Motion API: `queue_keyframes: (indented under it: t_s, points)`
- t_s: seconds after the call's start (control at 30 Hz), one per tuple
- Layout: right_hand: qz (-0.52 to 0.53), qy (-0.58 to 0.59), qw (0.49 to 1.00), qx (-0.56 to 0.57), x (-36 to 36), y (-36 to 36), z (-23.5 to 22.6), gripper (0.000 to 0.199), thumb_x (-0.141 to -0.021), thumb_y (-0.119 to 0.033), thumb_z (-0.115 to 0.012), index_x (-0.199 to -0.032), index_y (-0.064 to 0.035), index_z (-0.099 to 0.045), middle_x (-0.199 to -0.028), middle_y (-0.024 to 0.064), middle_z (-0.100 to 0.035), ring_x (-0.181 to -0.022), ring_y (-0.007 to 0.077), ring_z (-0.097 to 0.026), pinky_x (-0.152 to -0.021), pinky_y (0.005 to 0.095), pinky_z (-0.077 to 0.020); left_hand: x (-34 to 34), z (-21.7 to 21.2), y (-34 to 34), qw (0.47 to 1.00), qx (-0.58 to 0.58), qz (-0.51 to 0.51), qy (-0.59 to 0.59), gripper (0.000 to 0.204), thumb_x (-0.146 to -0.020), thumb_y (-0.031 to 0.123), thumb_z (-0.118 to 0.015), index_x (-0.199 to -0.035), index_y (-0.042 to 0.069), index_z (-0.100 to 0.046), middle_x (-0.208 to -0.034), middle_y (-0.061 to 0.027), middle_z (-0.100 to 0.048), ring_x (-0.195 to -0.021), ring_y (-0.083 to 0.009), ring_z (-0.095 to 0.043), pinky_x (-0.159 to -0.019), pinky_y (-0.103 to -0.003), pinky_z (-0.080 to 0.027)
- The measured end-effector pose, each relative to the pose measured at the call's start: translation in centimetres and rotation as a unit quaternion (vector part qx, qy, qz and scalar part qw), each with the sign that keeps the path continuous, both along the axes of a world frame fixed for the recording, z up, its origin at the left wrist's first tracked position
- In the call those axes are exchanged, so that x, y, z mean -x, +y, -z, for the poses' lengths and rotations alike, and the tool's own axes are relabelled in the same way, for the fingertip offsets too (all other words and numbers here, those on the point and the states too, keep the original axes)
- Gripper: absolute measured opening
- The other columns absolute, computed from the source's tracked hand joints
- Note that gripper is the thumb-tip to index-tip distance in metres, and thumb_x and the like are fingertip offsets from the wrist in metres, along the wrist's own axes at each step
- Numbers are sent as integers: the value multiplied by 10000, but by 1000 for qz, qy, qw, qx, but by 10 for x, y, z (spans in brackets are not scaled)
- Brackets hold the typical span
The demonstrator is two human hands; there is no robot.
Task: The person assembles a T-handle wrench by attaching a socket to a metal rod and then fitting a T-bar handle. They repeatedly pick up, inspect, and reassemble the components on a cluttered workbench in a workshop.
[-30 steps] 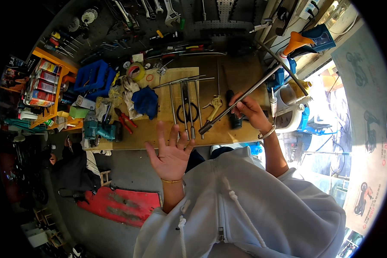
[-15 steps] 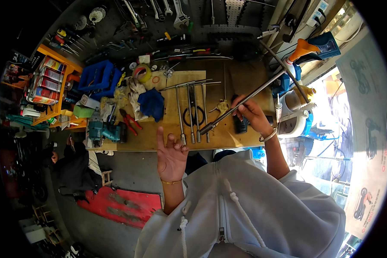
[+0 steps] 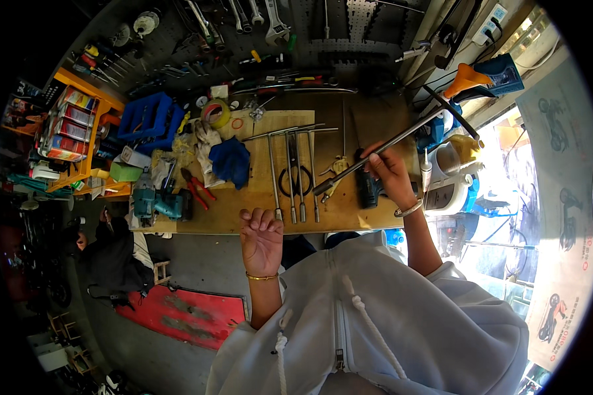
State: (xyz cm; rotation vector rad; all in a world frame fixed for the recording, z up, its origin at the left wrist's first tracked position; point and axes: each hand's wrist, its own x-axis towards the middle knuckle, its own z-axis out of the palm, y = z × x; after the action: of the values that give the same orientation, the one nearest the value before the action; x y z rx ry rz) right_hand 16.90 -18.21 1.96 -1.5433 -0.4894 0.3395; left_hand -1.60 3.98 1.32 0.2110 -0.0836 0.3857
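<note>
My right hand [image 3: 390, 176] is closed round the shaft of a long metal T-handle socket wrench [image 3: 402, 135], held tilted above the bench. Its socket end points down-left, and the crossbar is up at the right. At the bench's front edge my left hand [image 3: 262, 247] is raised, palm up with fingers half curled, and nothing shows in it. Beyond it lie several T-handle wrenches [image 3: 313, 181] side by side, with black-handled scissors [image 3: 285, 183] among them. Below the held wrench are a dark power driver [image 3: 365, 187] and a small brass-coloured part [image 3: 340, 166].
The wooden bench [image 3: 396, 218] also carries red pliers [image 3: 194, 187], a blue cloth [image 3: 229, 161], a teal power tool [image 3: 163, 205] and a blue bin [image 3: 153, 118]. Bottles and a white jug [image 3: 447, 196] stand at the right. A person [image 3: 115, 253] sits off to the left.
The held wrench has shifted, its socket end slightly right and up, its crossbar end slightly down. My left hand's fingers have curled in and dropped a little.
</note>
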Motion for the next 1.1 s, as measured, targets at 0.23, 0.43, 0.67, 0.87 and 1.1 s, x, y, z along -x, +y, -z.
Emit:
queue_keyframes:
  t_s: [0.23,0.43,0.67,0.87,1.1]
  points:
    - [32,-10,999,-6,-2,-1,-1,148,-971,-165,-514,-958,-37,-588,-715,-15,-547,-659,45,-484,-596,194,-398,-9,-2,0,999,45,16,0,166,-960,253,-543,-876,118,-495,-719,32,-433,-732,-103,-416,-733,-253,-365]
    - [76,-4,997,28,-3,-2,-1,146,-951,-163,-558,-951,-20,-586,-689,-7,-558,-622,51,-501,-570,201,-410,-16,-3,1,998,60,36,5,252,-1002,296,-451,-841,105,-481,-674,25,-408,-700,-103,-398,-706,-256,-359]
    - [135,-37,989,55,-13,0,5,177,-932,-179,-589,-931,-2,-587,-626,2,-572,-557,53,-508,-510,214,-402,-20,-2,-2,997,62,39,30,199,-1014,244,-418,-942,82,-507,-754,8,-420,-732,-113,-406,-709,-266,-363]
    - [167,-105,973,117,-27,8,-12,201,-915,-187,-608,-875,7,-577,-575,55,-561,-520,94,-547,-491,257,-406,-21,1,-1,997,59,34,23,153,-1009,202,-433,-977,76,-514,-779,10,-419,-741,-113,-411,-724,-266,-377]
    - [145,-187,959,157,-51,18,-29,214,-925,-186,-591,-846,8,-547,-567,50,-535,-497,79,-506,-460,255,-378,-18,3,1,994,-25,-15,107,81,-990,159,-476,-996,87,-512,-762,7,-436,-714,-102,-424,-690,-256,-383]
